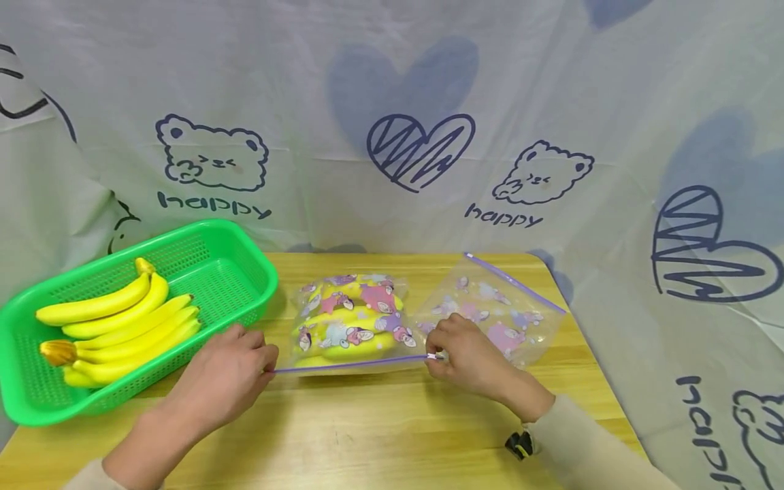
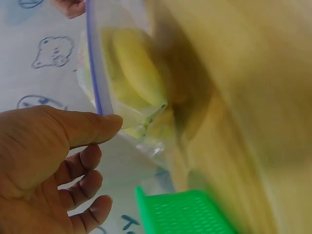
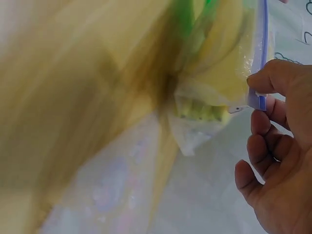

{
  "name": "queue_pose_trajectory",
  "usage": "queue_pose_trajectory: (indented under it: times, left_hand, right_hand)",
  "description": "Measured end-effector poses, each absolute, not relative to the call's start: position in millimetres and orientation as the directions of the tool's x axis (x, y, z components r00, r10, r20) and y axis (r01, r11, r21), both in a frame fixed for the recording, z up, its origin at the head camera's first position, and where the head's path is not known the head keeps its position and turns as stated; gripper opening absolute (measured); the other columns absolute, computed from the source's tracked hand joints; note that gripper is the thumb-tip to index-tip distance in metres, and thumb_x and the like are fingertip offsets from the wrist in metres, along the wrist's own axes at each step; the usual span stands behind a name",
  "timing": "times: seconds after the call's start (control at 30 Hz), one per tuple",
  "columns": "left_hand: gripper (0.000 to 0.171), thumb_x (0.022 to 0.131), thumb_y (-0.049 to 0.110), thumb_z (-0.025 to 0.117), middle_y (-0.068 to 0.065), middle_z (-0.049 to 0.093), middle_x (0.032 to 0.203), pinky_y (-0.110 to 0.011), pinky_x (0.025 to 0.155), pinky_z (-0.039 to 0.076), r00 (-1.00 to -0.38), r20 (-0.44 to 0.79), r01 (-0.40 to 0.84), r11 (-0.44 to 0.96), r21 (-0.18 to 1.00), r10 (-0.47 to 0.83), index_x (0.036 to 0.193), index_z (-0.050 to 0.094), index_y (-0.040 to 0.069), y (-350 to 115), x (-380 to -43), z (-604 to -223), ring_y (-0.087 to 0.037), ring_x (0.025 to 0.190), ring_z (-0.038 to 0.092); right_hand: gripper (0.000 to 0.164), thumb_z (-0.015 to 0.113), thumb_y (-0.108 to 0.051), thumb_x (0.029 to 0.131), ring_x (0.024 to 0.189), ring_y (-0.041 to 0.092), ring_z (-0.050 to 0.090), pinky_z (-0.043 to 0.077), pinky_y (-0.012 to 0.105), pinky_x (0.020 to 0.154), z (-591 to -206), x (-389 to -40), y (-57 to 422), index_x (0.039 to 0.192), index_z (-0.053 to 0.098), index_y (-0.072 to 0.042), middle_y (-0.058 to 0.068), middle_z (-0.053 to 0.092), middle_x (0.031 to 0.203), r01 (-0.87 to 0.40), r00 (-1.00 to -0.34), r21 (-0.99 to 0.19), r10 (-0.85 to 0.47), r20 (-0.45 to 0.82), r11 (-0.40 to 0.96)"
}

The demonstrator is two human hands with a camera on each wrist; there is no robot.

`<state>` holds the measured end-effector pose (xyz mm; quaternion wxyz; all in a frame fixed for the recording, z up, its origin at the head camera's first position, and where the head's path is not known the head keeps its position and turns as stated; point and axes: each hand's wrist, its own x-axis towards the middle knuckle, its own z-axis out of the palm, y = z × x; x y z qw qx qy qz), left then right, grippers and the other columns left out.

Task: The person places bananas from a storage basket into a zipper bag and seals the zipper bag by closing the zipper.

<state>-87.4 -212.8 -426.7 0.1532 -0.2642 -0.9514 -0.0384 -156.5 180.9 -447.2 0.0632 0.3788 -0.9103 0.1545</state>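
A clear zip bag (image 1: 339,333) printed with pink and purple cartoon figures lies on the table with yellow bananas (image 2: 139,66) inside it. Its purple zip strip (image 1: 349,365) runs along the near edge, pulled straight between the two hands. My left hand (image 1: 223,374) pinches the strip's left end between thumb and forefinger; the other fingers are loosely bent in the left wrist view. At the opposite end, my right hand (image 1: 468,357) pinches the strip by the small white slider (image 1: 433,356), thumb on top in the right wrist view.
On the left stands a green perforated basket (image 1: 260,272) holding two bunches of bananas (image 1: 128,327). A second printed zip bag (image 1: 520,333) lies flat at the right, partly under my right hand. Behind the wooden table (image 1: 343,435) hangs a pale printed curtain (image 1: 318,88).
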Motion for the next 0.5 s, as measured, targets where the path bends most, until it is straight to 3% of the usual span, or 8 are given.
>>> queue_pose_trajectory:
  times: [0.3, 0.5]
  left_hand:
    - [0.026, 0.076, 0.015, 0.091, 0.005, 0.055, 0.075, -0.032, 0.063, 0.039, -0.837, 0.289, 0.480, 0.877, -0.018, 0.465, 0.076, 0.066, 0.020, -208.7, -83.5, -452.3, -0.018, 0.074, 0.044]
    - [0.025, 0.078, 0.015, 0.088, 0.005, 0.054, 0.075, -0.031, 0.062, 0.036, -0.844, 0.236, 0.490, 0.871, -0.025, 0.482, 0.075, 0.064, 0.020, -206.3, -76.6, -457.5, -0.018, 0.072, 0.044]
  right_hand:
    - [0.016, 0.083, -0.023, 0.089, 0.081, 0.010, 0.044, 0.043, 0.033, 0.079, -471.7, -147.0, 178.1, 0.086, 0.068, -0.020, -0.009, 0.060, 0.085, -0.680, -0.733, -0.223, -0.654, 0.187, 0.698]
    - [0.016, 0.085, -0.024, 0.087, 0.081, 0.009, 0.046, 0.043, 0.031, 0.077, -478.1, -143.6, 181.1, 0.087, 0.070, -0.020, -0.009, 0.062, 0.085, -0.701, -0.713, -0.199, -0.685, 0.150, 0.685]
